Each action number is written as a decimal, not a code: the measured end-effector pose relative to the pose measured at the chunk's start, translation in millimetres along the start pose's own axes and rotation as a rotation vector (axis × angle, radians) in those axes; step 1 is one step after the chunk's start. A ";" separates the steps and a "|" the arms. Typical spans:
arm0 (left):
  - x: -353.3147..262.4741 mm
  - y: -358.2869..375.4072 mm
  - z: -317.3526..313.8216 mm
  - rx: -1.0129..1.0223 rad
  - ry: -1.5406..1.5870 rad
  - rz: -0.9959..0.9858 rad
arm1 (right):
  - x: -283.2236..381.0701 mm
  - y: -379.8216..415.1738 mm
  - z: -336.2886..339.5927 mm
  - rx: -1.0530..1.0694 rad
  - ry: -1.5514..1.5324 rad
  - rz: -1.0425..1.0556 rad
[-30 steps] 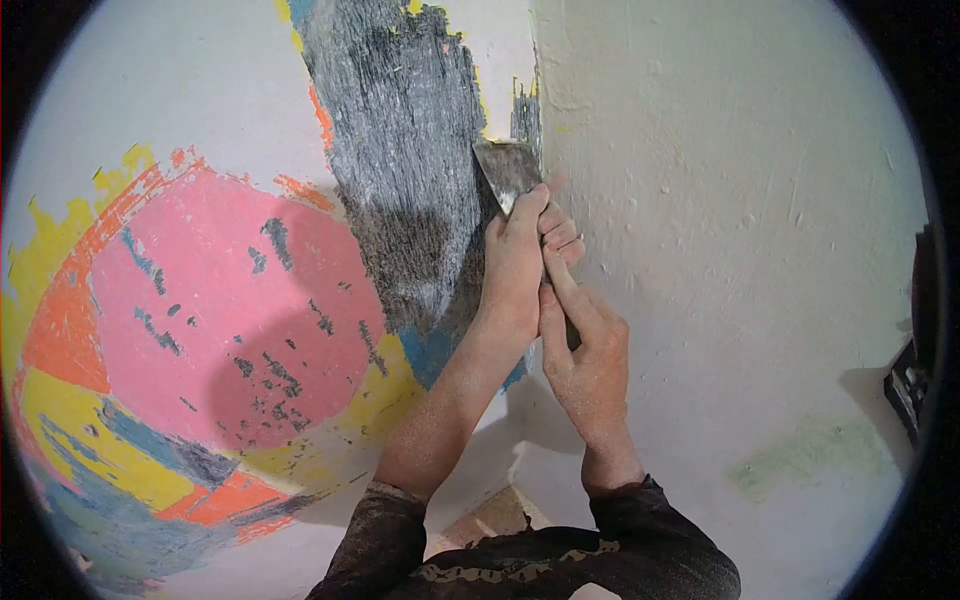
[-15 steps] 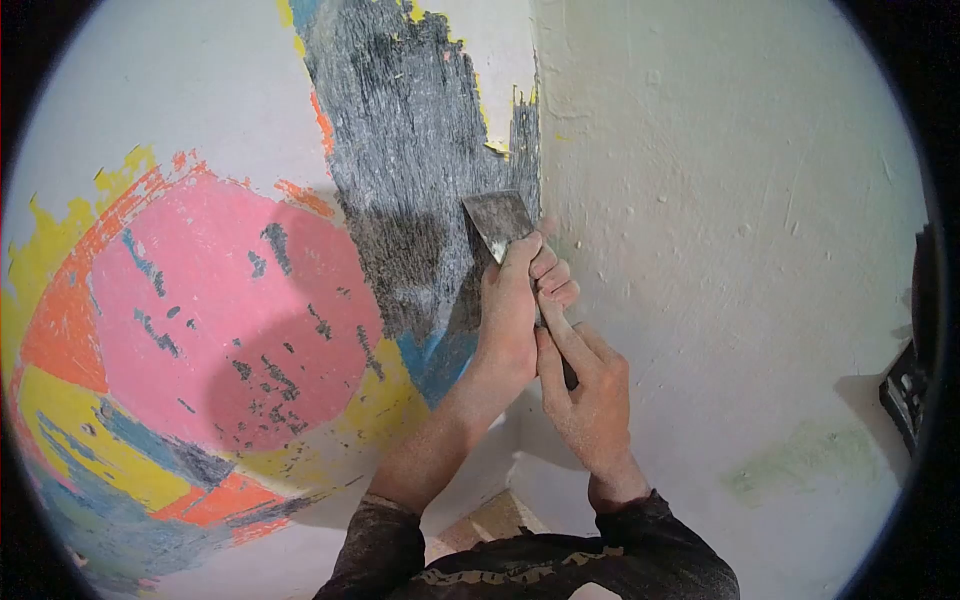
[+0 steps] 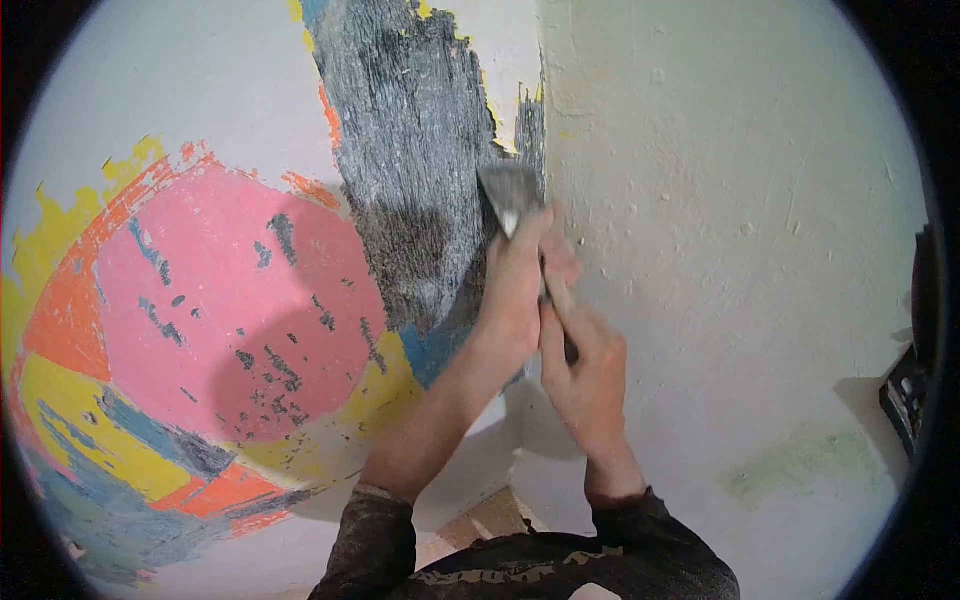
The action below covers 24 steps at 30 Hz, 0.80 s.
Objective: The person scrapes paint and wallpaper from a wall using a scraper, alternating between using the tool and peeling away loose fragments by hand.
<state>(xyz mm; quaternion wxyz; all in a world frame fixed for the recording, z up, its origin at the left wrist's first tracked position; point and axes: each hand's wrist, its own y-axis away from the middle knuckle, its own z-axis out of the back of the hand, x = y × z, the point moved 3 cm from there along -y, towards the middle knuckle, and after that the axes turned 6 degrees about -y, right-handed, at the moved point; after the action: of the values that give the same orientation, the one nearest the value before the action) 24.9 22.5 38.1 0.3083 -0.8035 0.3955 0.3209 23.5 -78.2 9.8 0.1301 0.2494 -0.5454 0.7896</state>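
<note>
Both my hands grip one paint scraper (image 3: 512, 192) with a wide metal blade and a dark handle. Nearer the blade, my left hand (image 3: 520, 285) is wrapped round it. Lower down, my right hand (image 3: 588, 375) is closed on the handle's end. The blade lies against a dark grey, streaked bare strip (image 3: 410, 130) of the wall, just under a white remnant of paint (image 3: 512, 60) with ragged yellow edges. Blade and fingers are slightly blurred. Most of the handle is hidden by my hands.
To the left is a painted pink circle (image 3: 230, 310) with orange, yellow and blue areas round it, scuffed in spots. A plain pale wall (image 3: 720, 250) meets this one at a corner on the right. A dark object (image 3: 903, 395) sits at the far right edge.
The scraper and both hands have moved up the wall, bringing the blade closer to the white paint remnant. The view has shifted slightly.
</note>
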 end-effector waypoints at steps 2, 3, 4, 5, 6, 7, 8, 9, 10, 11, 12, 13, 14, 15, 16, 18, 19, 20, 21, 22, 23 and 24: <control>-13.5 -15.1 -8.0 0.035 -0.017 -0.026 | 6.2 -13.6 4.7 -0.076 -0.032 0.104; -21.5 -14.4 -19.2 0.062 0.031 -0.035 | 14.8 -22.2 12.5 -0.037 -0.022 0.033; -26.6 -14.6 -26.9 0.094 0.078 -0.052 | 18.6 -27.9 17.2 -0.001 -0.013 -0.029; -24.0 -17.0 -23.5 0.101 0.102 -0.052 | 15.3 -25.6 17.5 0.001 -0.010 -0.028; -15.6 -12.0 -18.9 0.094 0.102 -0.042 | 11.4 -15.9 15.7 0.009 0.012 0.014; -5.7 -3.3 -12.1 0.006 0.071 0.013 | 9.4 -8.4 14.6 0.010 0.033 0.065; 1.2 3.8 -6.1 -0.074 0.037 0.056 | 9.0 -0.8 15.1 0.000 0.031 0.077; 7.9 12.9 -3.5 -0.051 0.113 0.079 | 6.0 10.8 13.8 0.058 0.033 -0.018; 7.5 9.2 -1.5 -0.047 0.110 0.073 | 2.2 16.6 11.3 0.119 0.037 -0.116; 6.1 5.8 0.2 -0.029 0.068 0.053 | -1.1 12.4 7.6 0.118 0.037 -0.117; 4.3 2.3 1.8 -0.015 0.029 0.035 | -1.2 3.1 5.3 0.029 -0.005 0.001; -6.1 -9.1 -2.7 0.056 0.035 -0.002 | -0.1 -5.6 4.7 -0.059 -0.047 0.117; -9.5 -15.0 -7.3 0.045 0.038 0.011 | 3.2 -13.3 6.8 -0.051 -0.046 0.102; -21.0 -15.1 -21.9 0.049 0.076 -0.018 | 9.9 -24.1 12.2 -0.041 -0.032 0.079; -28.0 -15.7 -30.7 0.057 0.111 -0.054 | 13.4 -29.9 15.6 -0.034 -0.019 0.064; -16.7 -18.2 -20.9 0.055 0.118 -0.071 | 8.5 -21.6 16.5 -0.014 0.003 0.083; -5.0 -12.4 -11.1 0.049 0.128 -0.008 | 5.7 -14.4 16.0 -0.002 0.022 0.099; 4.2 -6.8 -3.5 0.050 0.133 0.047 | 3.4 -5.0 15.9 -0.011 0.019 0.106; 10.8 4.8 -2.7 -0.043 0.072 0.030 | -1.3 6.4 14.3 0.035 0.009 0.017; 8.7 3.2 -3.9 -0.039 0.069 0.024 | -6.2 11.9 11.5 0.086 0.000 -0.076; 6.7 3.0 -4.4 -0.052 0.026 0.012 | -10.4 8.7 7.8 0.084 -0.001 -0.075; 5.3 3.3 -4.5 -0.068 -0.016 0.004 | -9.7 0.6 6.0 0.000 -0.028 0.042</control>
<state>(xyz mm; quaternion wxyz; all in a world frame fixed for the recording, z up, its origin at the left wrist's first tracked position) 25.9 15.2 36.0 0.2834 -0.8100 0.3835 0.3412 32.9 -83.3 5.8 0.1060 0.2489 -0.5521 0.7887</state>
